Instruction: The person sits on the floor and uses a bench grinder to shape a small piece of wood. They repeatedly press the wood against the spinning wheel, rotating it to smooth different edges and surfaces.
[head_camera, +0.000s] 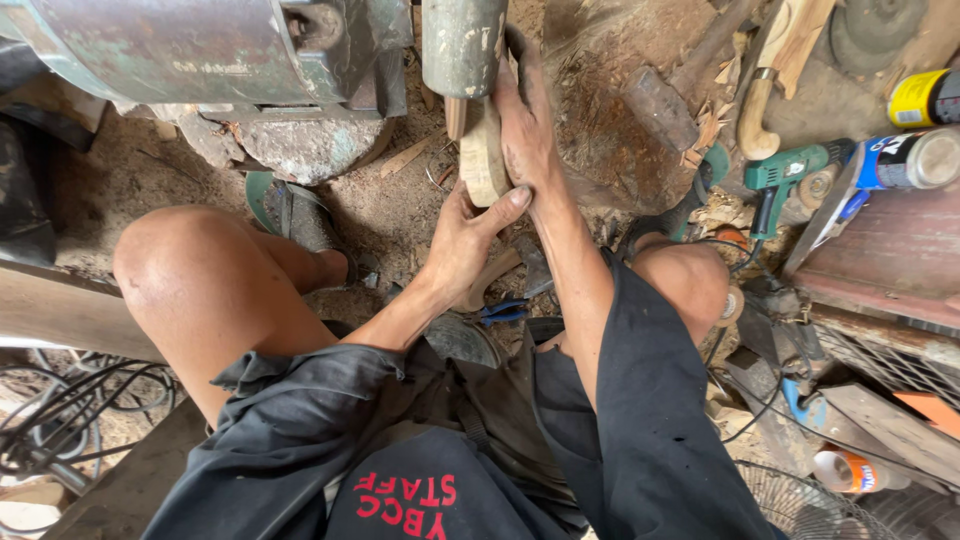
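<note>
I sit with bare knees apart on a dusty floor. Both hands hold a pale curved wooden piece up against the end of a grey-green machine spindle. My left hand grips the piece's lower end from below, thumb across it. My right hand lies flat along its right side, fingers reaching up toward the spindle. The top of the piece is hidden behind the spindle.
A large motor housing stands at top left. A wood block with a hammer is right of my hands. A green power drill, spray cans, carved wooden handle, blue pliers, cables lie around.
</note>
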